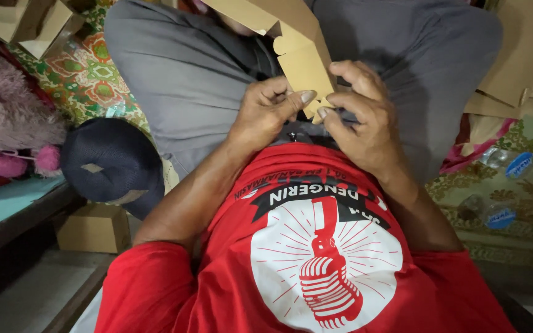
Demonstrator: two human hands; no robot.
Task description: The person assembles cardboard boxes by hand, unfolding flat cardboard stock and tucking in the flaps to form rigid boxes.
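Both thumbs and forefingers pinch the lower flap of a brown card box [300, 58], left hand [266, 114] and right hand [362, 117] closed narrow on it, steadying the fold over the lap. Left of the box lies a dark cap [112, 160]; right of it, flat card [519, 55].

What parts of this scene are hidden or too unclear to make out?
Head view only:
- Cardboard piece: top cut off by the frame's upper edge; its lower tab is hidden by the left hand and right hand.
- Plastic bottles: too dim to tell their contents.
- Dark cap: front turned away.
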